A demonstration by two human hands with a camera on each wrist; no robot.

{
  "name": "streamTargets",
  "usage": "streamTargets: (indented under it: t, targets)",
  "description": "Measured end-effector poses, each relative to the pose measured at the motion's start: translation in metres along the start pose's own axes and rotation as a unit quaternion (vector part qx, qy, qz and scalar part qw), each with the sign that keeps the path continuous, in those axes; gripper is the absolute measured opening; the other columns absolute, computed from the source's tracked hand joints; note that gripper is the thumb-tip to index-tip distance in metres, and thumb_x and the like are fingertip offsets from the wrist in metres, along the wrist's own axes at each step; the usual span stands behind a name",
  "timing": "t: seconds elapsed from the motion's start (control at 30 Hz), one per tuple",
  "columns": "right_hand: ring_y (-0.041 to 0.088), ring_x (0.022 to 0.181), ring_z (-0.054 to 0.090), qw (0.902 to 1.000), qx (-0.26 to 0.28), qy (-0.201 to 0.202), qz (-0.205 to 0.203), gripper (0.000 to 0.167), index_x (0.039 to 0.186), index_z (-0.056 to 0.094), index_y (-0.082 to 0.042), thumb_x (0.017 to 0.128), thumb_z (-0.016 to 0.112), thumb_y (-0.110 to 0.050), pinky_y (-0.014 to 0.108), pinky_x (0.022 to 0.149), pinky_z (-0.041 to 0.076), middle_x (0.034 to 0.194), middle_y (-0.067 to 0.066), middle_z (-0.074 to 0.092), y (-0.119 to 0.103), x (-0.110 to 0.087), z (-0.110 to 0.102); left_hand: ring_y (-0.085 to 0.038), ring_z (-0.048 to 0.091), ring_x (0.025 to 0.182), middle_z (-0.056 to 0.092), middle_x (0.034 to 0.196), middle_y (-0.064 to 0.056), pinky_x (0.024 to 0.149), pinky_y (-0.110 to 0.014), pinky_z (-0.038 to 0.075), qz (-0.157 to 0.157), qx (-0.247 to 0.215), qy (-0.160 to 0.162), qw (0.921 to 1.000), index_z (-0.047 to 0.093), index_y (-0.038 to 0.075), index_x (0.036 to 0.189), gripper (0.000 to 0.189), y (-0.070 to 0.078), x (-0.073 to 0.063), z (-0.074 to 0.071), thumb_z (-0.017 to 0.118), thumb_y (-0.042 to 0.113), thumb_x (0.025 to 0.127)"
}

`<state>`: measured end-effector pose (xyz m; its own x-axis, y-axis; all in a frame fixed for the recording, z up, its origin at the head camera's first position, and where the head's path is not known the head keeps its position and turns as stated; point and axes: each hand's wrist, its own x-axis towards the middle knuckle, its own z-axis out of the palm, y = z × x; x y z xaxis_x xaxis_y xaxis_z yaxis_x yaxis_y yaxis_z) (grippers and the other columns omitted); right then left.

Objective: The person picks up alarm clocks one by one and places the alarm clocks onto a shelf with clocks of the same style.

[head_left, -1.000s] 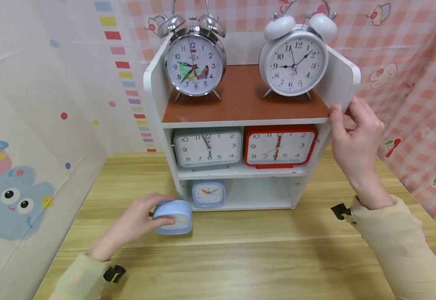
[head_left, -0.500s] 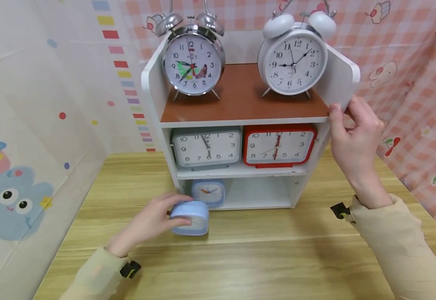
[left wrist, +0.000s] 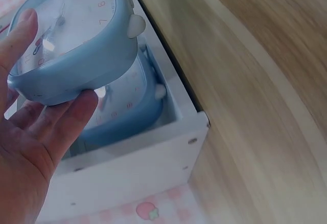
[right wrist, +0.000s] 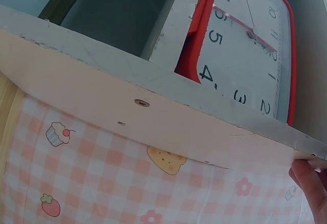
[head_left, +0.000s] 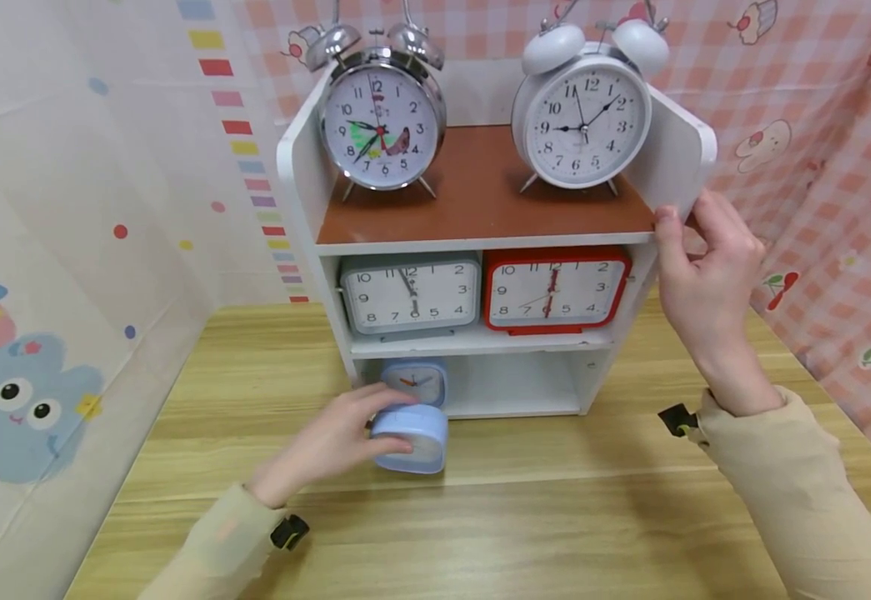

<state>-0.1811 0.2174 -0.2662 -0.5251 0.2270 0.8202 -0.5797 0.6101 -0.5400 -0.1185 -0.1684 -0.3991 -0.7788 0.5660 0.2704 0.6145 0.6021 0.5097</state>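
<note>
My left hand (head_left: 326, 446) grips a small light blue alarm clock (head_left: 420, 425), thumb on its face and fingers at its back. The clock is held in front of the shelf's bottom compartment. A similar blue clock (head_left: 416, 373) stands inside, at the left; the held one partly covers it. Seen from the left wrist, the held clock (left wrist: 87, 60) overlaps the other clock (left wrist: 127, 119). My right hand (head_left: 713, 287) holds the right side panel of the white shelf (head_left: 495, 243), thumb at the front edge. In the right wrist view, only some fingers (right wrist: 306, 180) show at that panel.
A silver twin-bell clock (head_left: 382, 125) and a white one (head_left: 585, 125) stand on the brown top. Below them sit a grey clock (head_left: 412, 296) and a red-framed clock (head_left: 555, 292). The wooden table (head_left: 525, 517) extends in front; patterned curtains (head_left: 818, 167) hang around.
My left hand has carried the blue clock to the right, from left of the shelf to before its bottom compartment. The right hand stays at the side panel.
</note>
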Motion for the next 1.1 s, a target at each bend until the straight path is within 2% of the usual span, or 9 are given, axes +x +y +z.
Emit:
streamTargets:
  t: [0.2, 0.4, 0.67, 0.9, 1.1]
  targets:
    - [-0.014, 0.099, 0.062, 1.0, 0.0, 0.001, 0.0, 0.027, 0.116, 0.075, 0.003, 0.103, 0.063, -0.017, -0.004, 0.076, 0.047, 0.102, -0.029, 0.059, 0.0, 0.001, 0.001, -0.017, 0.073, 0.102, 0.074, 0.124, -0.007, 0.09, -0.032, 0.063, 0.004, 0.007, -0.011, 0.9999, 0.069, 0.013, 0.132, 0.054, 0.005, 0.007, 0.007, 0.087, 0.031, 0.085]
    - [-0.015, 0.099, 0.061, 1.0, -0.002, 0.002, 0.0, 0.027, 0.115, 0.075, 0.004, 0.103, 0.063, -0.016, -0.004, 0.075, 0.046, 0.101, -0.031, 0.058, 0.0, 0.001, 0.001, -0.019, 0.073, 0.107, 0.073, 0.127, -0.007, 0.095, -0.037, 0.063, -0.008, 0.011, -0.019, 0.9997, 0.069, 0.014, 0.134, 0.054, 0.013, 0.016, 0.015, 0.086, 0.034, 0.086]
    - [-0.015, 0.099, 0.061, 1.0, -0.001, 0.001, 0.0, 0.027, 0.118, 0.075, 0.002, 0.103, 0.062, -0.016, -0.004, 0.076, 0.047, 0.102, -0.03, 0.06, 0.001, 0.001, 0.0, -0.018, 0.071, 0.109, 0.073, 0.129, -0.006, 0.096, -0.037, 0.062, -0.012, 0.008, -0.032, 0.9994, 0.069, 0.015, 0.134, 0.055, 0.024, 0.027, 0.024, 0.085, 0.036, 0.087]
    - [-0.014, 0.097, 0.061, 1.0, 0.001, 0.0, 0.004, 0.027, 0.117, 0.075, 0.003, 0.103, 0.062, -0.016, -0.004, 0.075, 0.047, 0.1, -0.03, 0.058, 0.0, 0.001, 0.001, -0.016, 0.072, 0.104, 0.074, 0.123, -0.005, 0.094, -0.034, 0.063, 0.01, -0.001, -0.028, 0.9996, 0.068, 0.014, 0.134, 0.055, 0.031, 0.037, 0.033, 0.085, 0.036, 0.086]
    - [-0.013, 0.098, 0.062, 1.0, 0.0, 0.001, 0.003, 0.027, 0.119, 0.075, 0.001, 0.103, 0.062, -0.016, -0.004, 0.076, 0.048, 0.102, -0.029, 0.059, -0.001, 0.001, 0.001, -0.017, 0.072, 0.106, 0.074, 0.125, -0.005, 0.096, -0.033, 0.062, 0.008, -0.01, -0.031, 0.9994, 0.068, 0.015, 0.135, 0.055, 0.037, 0.044, 0.039, 0.084, 0.036, 0.087]
